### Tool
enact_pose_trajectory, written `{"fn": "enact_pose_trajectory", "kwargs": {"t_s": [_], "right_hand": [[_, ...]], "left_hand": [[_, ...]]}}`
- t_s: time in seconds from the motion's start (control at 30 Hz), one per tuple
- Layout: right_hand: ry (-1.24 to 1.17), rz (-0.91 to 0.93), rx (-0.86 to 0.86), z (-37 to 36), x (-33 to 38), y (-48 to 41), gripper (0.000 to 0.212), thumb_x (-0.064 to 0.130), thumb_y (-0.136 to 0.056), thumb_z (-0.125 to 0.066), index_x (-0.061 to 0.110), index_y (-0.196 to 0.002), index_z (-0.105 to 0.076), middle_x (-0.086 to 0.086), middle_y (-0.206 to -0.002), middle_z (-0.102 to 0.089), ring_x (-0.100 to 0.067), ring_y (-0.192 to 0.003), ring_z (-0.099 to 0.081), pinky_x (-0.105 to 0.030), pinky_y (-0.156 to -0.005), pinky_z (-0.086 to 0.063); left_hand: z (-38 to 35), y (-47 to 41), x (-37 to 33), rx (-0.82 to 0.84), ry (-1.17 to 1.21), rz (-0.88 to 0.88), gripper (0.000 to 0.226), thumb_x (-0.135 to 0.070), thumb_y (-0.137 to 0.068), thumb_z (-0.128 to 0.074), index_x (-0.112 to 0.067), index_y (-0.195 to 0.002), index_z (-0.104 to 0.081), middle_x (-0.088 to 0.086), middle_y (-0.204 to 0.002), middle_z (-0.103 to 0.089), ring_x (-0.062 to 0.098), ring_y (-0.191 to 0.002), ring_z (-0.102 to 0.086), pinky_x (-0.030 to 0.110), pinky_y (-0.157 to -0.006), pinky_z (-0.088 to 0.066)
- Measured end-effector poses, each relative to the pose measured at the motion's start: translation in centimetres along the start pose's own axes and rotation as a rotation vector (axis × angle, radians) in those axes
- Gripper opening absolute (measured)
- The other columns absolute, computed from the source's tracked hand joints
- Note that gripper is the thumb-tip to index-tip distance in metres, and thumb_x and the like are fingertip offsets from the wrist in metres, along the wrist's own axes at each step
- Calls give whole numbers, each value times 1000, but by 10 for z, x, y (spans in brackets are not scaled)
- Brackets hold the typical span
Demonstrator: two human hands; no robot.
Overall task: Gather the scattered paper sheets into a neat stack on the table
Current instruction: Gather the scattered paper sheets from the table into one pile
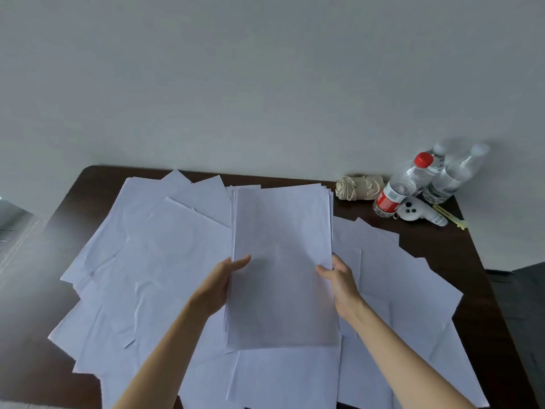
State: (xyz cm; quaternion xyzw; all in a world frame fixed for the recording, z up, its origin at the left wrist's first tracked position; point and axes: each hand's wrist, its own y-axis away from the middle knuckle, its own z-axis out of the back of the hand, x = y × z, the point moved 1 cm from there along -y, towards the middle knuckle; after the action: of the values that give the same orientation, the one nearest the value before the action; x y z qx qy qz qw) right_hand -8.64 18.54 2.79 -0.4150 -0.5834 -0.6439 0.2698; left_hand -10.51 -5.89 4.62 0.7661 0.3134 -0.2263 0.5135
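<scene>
A stack of white paper sheets (pixel 281 261) is held above the middle of the dark brown table (pixel 460 261), its sheets roughly aligned. My left hand (pixel 219 286) grips the stack's left edge, thumb on top. My right hand (pixel 339 283) grips the right edge the same way. Several loose white sheets (pixel 141 261) lie fanned and overlapping on the table's left side. More loose sheets (pixel 398 290) spread under and to the right of the stack, reaching the near edge.
At the back right corner stand a red-capped water bottle (pixel 398 188) and clear bottles (pixel 451 175), beside a folded beige cloth (pixel 358 185), a small white device (pixel 418 212) and a yellow clip (pixel 451 216). A pale wall rises behind the table.
</scene>
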Motion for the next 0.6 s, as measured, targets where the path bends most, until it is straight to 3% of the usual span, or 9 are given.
{"fn": "enact_pose_trajectory", "kwargs": {"t_s": [0.13,0.3,0.4,0.47,0.6], "right_hand": [[74,47,105,-27,8,0,33,-5,-87,-52,21,-97,-68,2,-97,-72,-16,-88,-65,-28,-80,-49],[194,119,198,-76,16,-3,27,-6,-88,-49,14,-98,-65,1,-96,-70,-11,-83,-62,-15,-71,-48],[309,172,214,-119,16,-15,24,-4,-87,-49,8,-102,-63,-11,-102,-70,-14,-83,-58,-26,-74,-47],[383,202,213,-145,19,-25,24,-2,-85,-50,9,-101,-63,-10,-101,-70,-15,-82,-58,-29,-74,-45],[560,218,170,-201,19,-51,20,14,-73,-50,4,-89,-55,-12,-79,-58,-17,-70,-45,-30,-63,-36]], "left_hand": [[19,18,5,-99,54,75,23,-19,-93,-61,-3,-106,-72,12,-99,-75,21,-80,-74,30,-70,-61],[64,29,1,-164,60,33,28,-15,-93,-61,2,-115,-66,19,-108,-71,24,-85,-73,34,-77,-61],[108,30,-10,-227,2,-23,27,-10,-92,-62,3,-115,-65,19,-108,-72,25,-88,-72,33,-78,-60],[135,27,-18,-328,-37,-54,20,-9,-91,-63,-3,-109,-67,13,-100,-74,21,-81,-72,30,-73,-58],[183,22,-30,-464,-19,-36,5,-9,-91,-63,-10,-92,-68,6,-82,-72,19,-69,-67,31,-66,-54]]}}
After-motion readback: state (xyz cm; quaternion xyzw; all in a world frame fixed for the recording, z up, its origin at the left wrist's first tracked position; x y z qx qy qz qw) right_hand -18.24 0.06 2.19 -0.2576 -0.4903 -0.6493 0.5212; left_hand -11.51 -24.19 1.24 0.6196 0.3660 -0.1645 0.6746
